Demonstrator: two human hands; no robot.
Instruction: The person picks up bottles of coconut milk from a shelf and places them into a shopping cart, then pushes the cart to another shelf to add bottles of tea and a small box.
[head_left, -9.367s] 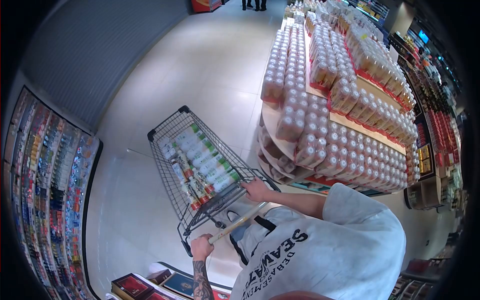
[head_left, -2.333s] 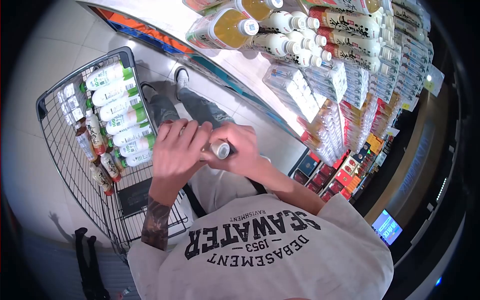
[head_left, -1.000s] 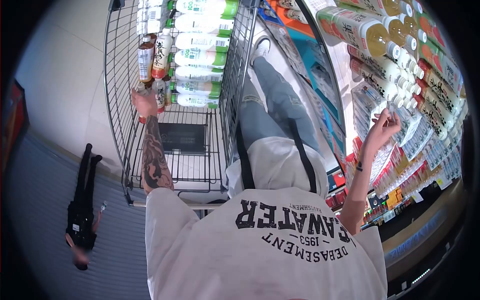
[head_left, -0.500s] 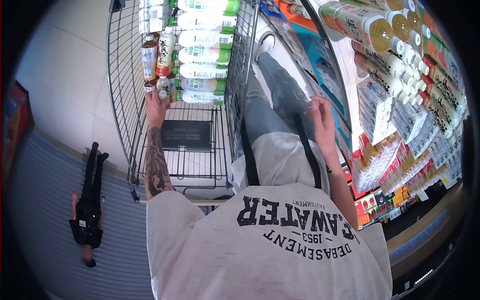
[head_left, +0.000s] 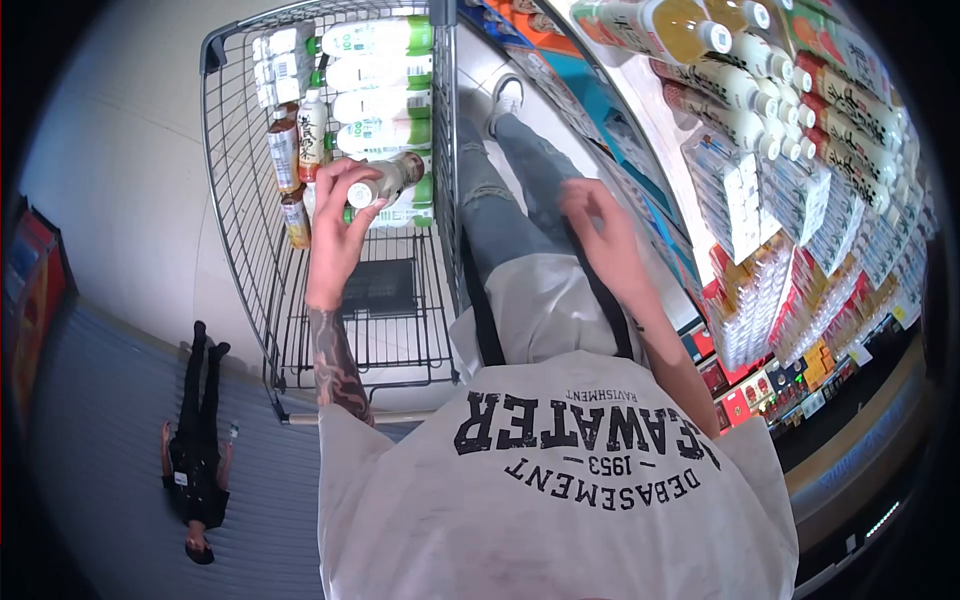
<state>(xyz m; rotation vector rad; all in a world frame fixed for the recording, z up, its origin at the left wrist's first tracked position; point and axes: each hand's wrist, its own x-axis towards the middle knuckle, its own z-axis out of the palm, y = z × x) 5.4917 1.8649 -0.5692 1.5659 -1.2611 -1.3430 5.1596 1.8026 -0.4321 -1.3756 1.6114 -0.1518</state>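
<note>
My left hand (head_left: 340,215) is wrapped round a white-capped bottle (head_left: 398,175), lifted over the shopping cart (head_left: 238,200). The bottle's cap points toward me and its dark label faces the cart's right side. Beneath it lie several white bottles with green ends (head_left: 385,107), stacked in a row. To the left of them are brown tea bottles (head_left: 284,150) and a milk-tea bottle (head_left: 312,125). My right hand (head_left: 598,222) hangs over my right leg, fingers apart and slightly curled, with nothing in it.
A shrink-wrapped white pack (head_left: 284,68) sits at the cart's far left. On the right, a display (head_left: 740,215) holds drink bottles and cartons. The cart's black panel (head_left: 375,288) is nearer me. A person in black (head_left: 195,450) stands at the lower left.
My left hand has raised a bottle from the cart's left column and moved it right, turning it. The cart and display have shifted left in view. My right hand has moved slightly left.
</note>
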